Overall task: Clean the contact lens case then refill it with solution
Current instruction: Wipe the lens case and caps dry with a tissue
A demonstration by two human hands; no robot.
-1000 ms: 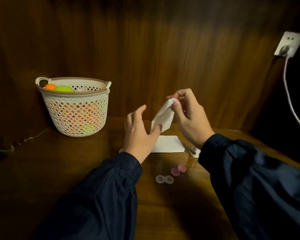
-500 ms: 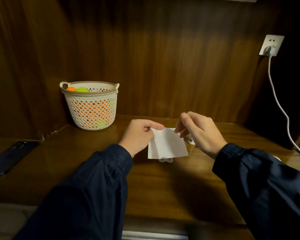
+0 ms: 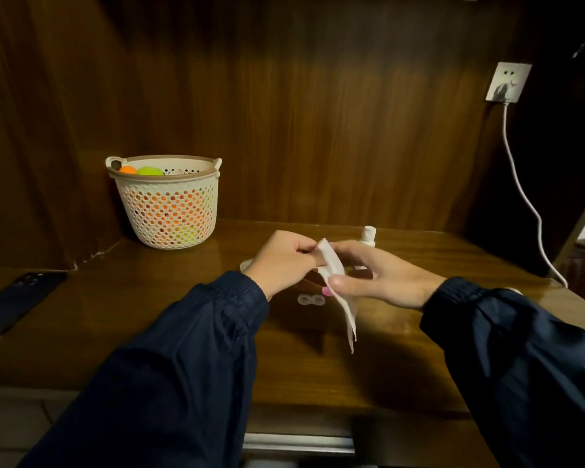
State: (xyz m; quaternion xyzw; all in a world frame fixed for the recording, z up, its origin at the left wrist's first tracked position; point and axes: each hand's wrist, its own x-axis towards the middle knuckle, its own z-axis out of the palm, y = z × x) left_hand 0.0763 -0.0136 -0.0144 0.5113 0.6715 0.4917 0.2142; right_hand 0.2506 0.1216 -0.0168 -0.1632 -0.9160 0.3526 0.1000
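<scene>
A white tissue [image 3: 339,292] hangs folded lengthwise above the wooden table [image 3: 149,332]. My left hand [image 3: 284,261] pinches its top end, and my right hand [image 3: 379,276] grips it lower down between thumb and fingers. The clear contact lens case [image 3: 310,300] lies open on the table just below my hands, with a pink cap [image 3: 326,292] peeking out beside it. A small white solution bottle [image 3: 368,236] stands behind my right hand, mostly hidden.
A white mesh basket [image 3: 168,211] with orange and green balls stands at the back left. A dark phone [image 3: 17,298] lies at the table's left edge. A white cable [image 3: 520,187] hangs from a wall socket [image 3: 507,82] on the right.
The tissue, held flat and spread between both hands, is now folded into a narrow strip. My hands have come closer together, and the lens case shows below them.
</scene>
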